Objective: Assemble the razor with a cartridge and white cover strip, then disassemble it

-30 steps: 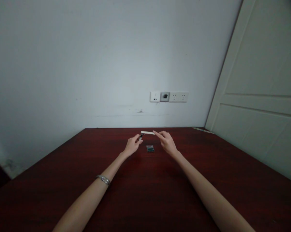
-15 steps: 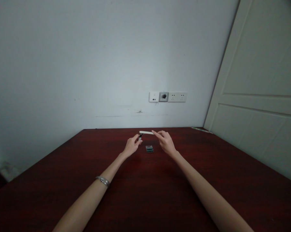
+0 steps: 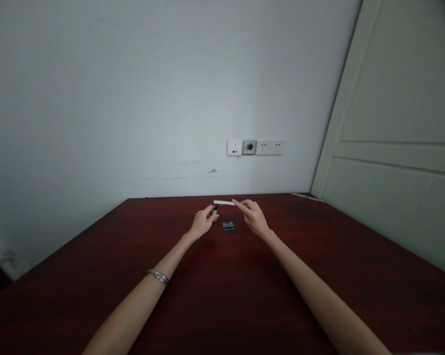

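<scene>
My left hand [image 3: 201, 223] is closed, its thumb and fingers pinching a small black-and-pale piece [image 3: 215, 210]. Held level just above that piece is a slim white bar [image 3: 223, 202], whose left end meets or nearly meets it; I cannot tell whether the two are joined. My right hand [image 3: 257, 219] grips the bar's right end between thumb and fingers, with the index finger stretched along it. Below and between the hands, a small clear flat case [image 3: 228, 227] with dark teal contents lies on the table. What the bar is exactly is too small to make out.
The dark red wooden table [image 3: 222, 296] reaches back to a pale wall [image 3: 178, 98]. Several socket plates [image 3: 269, 147] sit on the wall. A white panelled door [image 3: 395, 118] stands along the right, with a thin flat strip [image 3: 306, 197] near the far right table edge.
Both hands keep almost the same pose on the bar and the small piece. The small piece seems slightly lower or tilted, and the camera view has shifted a little.
</scene>
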Demonstrator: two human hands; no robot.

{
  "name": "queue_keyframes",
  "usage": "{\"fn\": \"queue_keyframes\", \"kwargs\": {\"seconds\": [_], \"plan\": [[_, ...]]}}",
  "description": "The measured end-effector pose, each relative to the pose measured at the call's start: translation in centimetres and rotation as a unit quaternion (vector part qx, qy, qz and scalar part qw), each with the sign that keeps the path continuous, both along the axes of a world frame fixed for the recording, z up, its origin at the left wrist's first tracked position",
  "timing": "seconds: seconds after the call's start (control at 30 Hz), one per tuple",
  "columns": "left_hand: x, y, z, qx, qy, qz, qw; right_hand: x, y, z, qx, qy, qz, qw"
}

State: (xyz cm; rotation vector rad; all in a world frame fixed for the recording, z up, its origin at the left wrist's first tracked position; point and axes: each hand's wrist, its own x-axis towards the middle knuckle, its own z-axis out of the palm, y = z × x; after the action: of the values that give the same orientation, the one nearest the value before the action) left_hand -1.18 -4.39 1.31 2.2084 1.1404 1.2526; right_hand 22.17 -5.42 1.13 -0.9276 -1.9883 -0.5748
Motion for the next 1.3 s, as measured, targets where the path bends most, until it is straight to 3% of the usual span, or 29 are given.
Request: {"fn": "queue_keyframes", "kwargs": {"seconds": [0.2,0.33,0.47,0.67,0.87,0.97,1.13,1.3], "plan": [[-0.2,0.2,-0.2,-0.003,-0.010,-0.008,1.000,2.6,0.5,-0.8,0.020,0.003,-0.026,0.999],[-0.2,0.2,-0.4,0.005,-0.004,-0.014,1.000,1.2,0.0,0.1,0.036,0.042,-0.015,0.998],[-0.1,0.0,-0.3,0.017,0.000,-0.018,1.000,-0.2,-0.3,0.4,0.030,0.015,0.007,0.999],[-0.4,-0.2,-0.5,0.008,0.025,-0.012,1.000,2.0,0.2,-0.8,0.033,-0.027,-0.018,0.999],[0.0,0.0,-1.0,-0.085,-0.116,-0.059,0.988,2.6,0.2,-0.5,0.006,-0.011,-0.083,0.996],[0.6,-0.7,-1.3,-0.162,-0.177,-0.092,0.966,1.4,0.0,0.1,-0.015,0.026,-0.113,0.993],[1.7,-2.6,-0.7,-0.284,-0.222,-0.089,0.928,-1.3,-0.9,1.1,-0.057,0.045,-0.111,0.991],[2.6,-3.7,0.3,-0.287,-0.225,-0.104,0.925,-3.3,-1.7,1.7,-0.082,0.037,-0.099,0.991]]}}
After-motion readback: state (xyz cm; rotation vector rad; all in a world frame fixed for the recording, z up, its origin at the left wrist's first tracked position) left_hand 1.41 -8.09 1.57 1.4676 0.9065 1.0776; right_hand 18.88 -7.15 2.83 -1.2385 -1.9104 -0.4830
